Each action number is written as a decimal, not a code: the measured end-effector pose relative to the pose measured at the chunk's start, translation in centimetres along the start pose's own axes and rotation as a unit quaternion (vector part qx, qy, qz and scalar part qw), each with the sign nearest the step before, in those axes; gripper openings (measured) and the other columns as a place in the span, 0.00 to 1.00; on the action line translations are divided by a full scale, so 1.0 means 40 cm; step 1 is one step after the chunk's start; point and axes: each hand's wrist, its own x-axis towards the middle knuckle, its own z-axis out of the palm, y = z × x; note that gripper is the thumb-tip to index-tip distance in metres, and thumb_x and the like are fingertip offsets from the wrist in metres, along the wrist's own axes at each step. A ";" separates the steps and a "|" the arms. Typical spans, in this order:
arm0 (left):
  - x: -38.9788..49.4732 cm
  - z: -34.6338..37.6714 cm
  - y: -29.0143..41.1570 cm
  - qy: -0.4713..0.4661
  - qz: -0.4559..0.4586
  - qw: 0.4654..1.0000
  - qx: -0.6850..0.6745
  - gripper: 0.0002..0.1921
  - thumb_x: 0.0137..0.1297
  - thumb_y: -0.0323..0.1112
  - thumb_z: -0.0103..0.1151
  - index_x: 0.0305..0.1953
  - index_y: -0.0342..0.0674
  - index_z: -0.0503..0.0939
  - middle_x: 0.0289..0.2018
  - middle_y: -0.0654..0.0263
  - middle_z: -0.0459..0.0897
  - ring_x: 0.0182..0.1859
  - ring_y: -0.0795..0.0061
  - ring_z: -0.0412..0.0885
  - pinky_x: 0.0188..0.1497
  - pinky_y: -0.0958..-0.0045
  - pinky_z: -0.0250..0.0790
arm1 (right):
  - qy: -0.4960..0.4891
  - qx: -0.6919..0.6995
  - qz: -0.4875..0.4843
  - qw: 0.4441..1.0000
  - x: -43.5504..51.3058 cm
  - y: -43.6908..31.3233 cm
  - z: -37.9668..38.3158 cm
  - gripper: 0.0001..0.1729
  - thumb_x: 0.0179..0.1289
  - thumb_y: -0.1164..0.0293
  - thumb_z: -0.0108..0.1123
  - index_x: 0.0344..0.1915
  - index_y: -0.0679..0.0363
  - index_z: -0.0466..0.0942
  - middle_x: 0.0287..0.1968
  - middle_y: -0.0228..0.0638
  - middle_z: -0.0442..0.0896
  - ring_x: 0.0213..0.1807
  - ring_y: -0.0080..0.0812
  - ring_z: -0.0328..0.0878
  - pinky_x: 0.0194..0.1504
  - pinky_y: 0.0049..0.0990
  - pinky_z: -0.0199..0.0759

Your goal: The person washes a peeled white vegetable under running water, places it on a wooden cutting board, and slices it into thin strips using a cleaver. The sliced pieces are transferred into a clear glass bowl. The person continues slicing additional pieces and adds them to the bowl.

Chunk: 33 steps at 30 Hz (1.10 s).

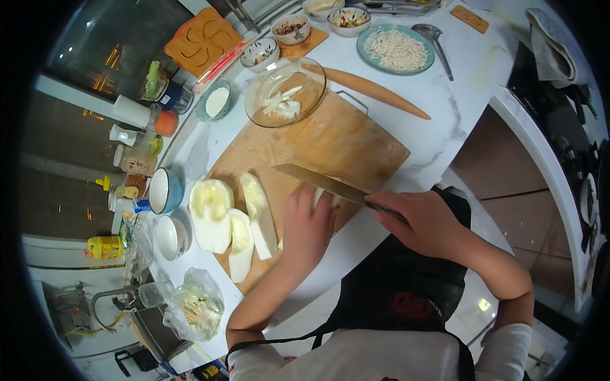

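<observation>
My right hand grips a kitchen knife by its dark handle, the blade pointing to the upper left above a wooden cutting board. My left hand presses on a pale piece of peeled gourd or melon, its fingers bent close to the blade. That piece is mostly hidden by the hand and the knife. To the left lie larger white pieces: a broad hollowed half, a short wedge and a long wedge. A glass bowl with pale slices rests at the board's far edge.
A wooden rolling pin and a green plate of white shreds lie beyond the board, beside a metal ladle. Bowls, such as a blue bowl, and jars line the left. A plastic bag of scraps sits near the sink.
</observation>
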 end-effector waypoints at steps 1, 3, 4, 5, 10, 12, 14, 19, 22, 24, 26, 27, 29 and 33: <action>-0.001 0.006 -0.004 -0.009 -0.011 1.000 -0.004 0.21 0.56 0.26 0.69 0.53 0.37 0.80 0.56 0.51 0.74 0.56 0.46 0.72 0.56 0.54 0.69 | -0.009 -0.012 -0.006 1.000 0.005 -0.001 -0.005 0.15 0.71 0.65 0.59 0.55 0.56 0.77 0.35 0.45 0.85 0.37 0.52 0.83 0.37 0.45 0.76; -0.002 0.013 -0.007 -0.020 -0.033 0.999 -0.010 0.21 0.56 0.25 0.69 0.53 0.38 0.81 0.54 0.51 0.74 0.55 0.47 0.72 0.56 0.56 0.70 | -0.039 -0.029 -0.003 0.999 0.014 -0.003 -0.029 0.18 0.70 0.66 0.61 0.57 0.56 0.78 0.35 0.40 0.86 0.34 0.47 0.84 0.36 0.39 0.78; 0.001 0.017 -0.006 -0.028 -0.063 0.997 -0.024 0.20 0.56 0.25 0.68 0.53 0.38 0.81 0.53 0.51 0.75 0.54 0.47 0.72 0.55 0.56 0.70 | -0.054 -0.041 -0.001 0.998 0.022 -0.003 -0.044 0.19 0.69 0.66 0.63 0.59 0.56 0.79 0.35 0.38 0.86 0.33 0.45 0.85 0.35 0.36 0.78; 0.004 0.018 -0.003 -0.035 -0.092 0.994 -0.037 0.20 0.56 0.25 0.68 0.52 0.38 0.82 0.53 0.51 0.75 0.53 0.47 0.73 0.54 0.56 0.70 | -0.069 -0.036 -0.003 0.997 0.029 -0.004 -0.060 0.20 0.69 0.66 0.63 0.59 0.56 0.79 0.35 0.38 0.86 0.33 0.44 0.85 0.34 0.36 0.78; 0.021 0.010 0.004 -0.012 -0.088 0.995 -0.040 0.19 0.58 0.25 0.67 0.53 0.37 0.81 0.50 0.51 0.76 0.51 0.47 0.74 0.52 0.56 0.70 | -0.138 -0.024 -0.005 0.990 0.062 0.012 -0.105 0.23 0.67 0.66 0.65 0.61 0.55 0.79 0.30 0.35 0.83 0.29 0.41 0.84 0.30 0.34 0.76; 0.025 0.003 -0.001 -0.019 -0.090 0.994 -0.059 0.19 0.58 0.25 0.67 0.53 0.36 0.81 0.50 0.50 0.76 0.49 0.46 0.75 0.51 0.56 0.70 | -0.150 -0.018 -0.002 0.988 0.071 0.021 -0.111 0.24 0.67 0.66 0.66 0.61 0.55 0.79 0.28 0.35 0.82 0.27 0.41 0.82 0.28 0.34 0.76; 0.029 0.002 -0.004 -0.029 -0.087 0.995 -0.042 0.18 0.57 0.27 0.69 0.50 0.34 0.81 0.48 0.49 0.77 0.47 0.46 0.76 0.48 0.54 0.71 | -0.160 -0.020 0.005 0.987 0.080 0.025 -0.109 0.24 0.66 0.66 0.66 0.62 0.55 0.79 0.27 0.34 0.80 0.25 0.40 0.81 0.27 0.34 0.75; 0.026 0.010 -0.005 -0.032 -0.077 0.996 -0.026 0.19 0.52 0.28 0.70 0.48 0.34 0.82 0.47 0.49 0.78 0.46 0.45 0.77 0.47 0.52 0.72 | -0.179 -0.053 0.006 0.982 0.087 0.014 -0.126 0.25 0.64 0.66 0.69 0.61 0.56 0.79 0.25 0.33 0.78 0.22 0.37 0.78 0.23 0.33 0.73; 0.022 0.013 -0.006 -0.036 -0.068 0.997 -0.026 0.20 0.51 0.28 0.68 0.48 0.35 0.82 0.47 0.49 0.78 0.46 0.43 0.75 0.48 0.51 0.70 | -0.181 -0.036 -0.001 0.983 0.091 0.014 -0.139 0.26 0.63 0.68 0.70 0.61 0.59 0.79 0.24 0.32 0.77 0.21 0.35 0.77 0.22 0.32 0.72; 0.020 0.014 -0.008 -0.033 -0.063 0.997 -0.027 0.20 0.50 0.28 0.69 0.47 0.34 0.82 0.47 0.49 0.78 0.45 0.43 0.76 0.47 0.51 0.70 | -0.181 -0.020 0.002 0.983 0.096 0.016 -0.139 0.26 0.62 0.69 0.70 0.61 0.60 0.79 0.23 0.33 0.76 0.21 0.35 0.77 0.22 0.32 0.72; 0.018 0.016 -0.011 -0.038 -0.063 0.997 -0.027 0.20 0.49 0.27 0.69 0.47 0.34 0.82 0.47 0.49 0.79 0.45 0.44 0.76 0.47 0.51 0.70 | -0.179 -0.009 0.007 0.984 0.101 0.017 -0.134 0.26 0.62 0.70 0.70 0.61 0.62 0.79 0.23 0.33 0.76 0.21 0.35 0.77 0.21 0.32 0.72; 0.017 0.016 -0.012 -0.039 -0.062 0.997 -0.031 0.20 0.49 0.27 0.69 0.47 0.34 0.82 0.46 0.49 0.79 0.45 0.45 0.76 0.47 0.52 0.70 | -0.178 -0.005 0.010 0.984 0.102 0.016 -0.131 0.26 0.63 0.70 0.70 0.61 0.62 0.79 0.23 0.33 0.76 0.21 0.36 0.77 0.21 0.32 0.72; 0.014 0.017 -0.014 -0.034 -0.060 0.997 -0.035 0.20 0.48 0.27 0.69 0.46 0.34 0.82 0.47 0.49 0.79 0.44 0.45 0.76 0.47 0.52 0.71 | -0.181 -0.001 0.017 0.983 0.102 0.013 -0.128 0.27 0.64 0.70 0.69 0.62 0.62 0.78 0.23 0.34 0.77 0.21 0.36 0.77 0.22 0.33 0.72; 0.012 0.016 -0.016 -0.036 -0.058 0.997 -0.045 0.19 0.48 0.26 0.69 0.45 0.33 0.82 0.48 0.49 0.80 0.47 0.45 0.78 0.49 0.52 0.72 | -0.223 -0.015 0.051 0.973 0.104 0.015 -0.116 0.28 0.67 0.69 0.65 0.66 0.62 0.74 0.24 0.35 0.78 0.23 0.39 0.79 0.25 0.35 0.74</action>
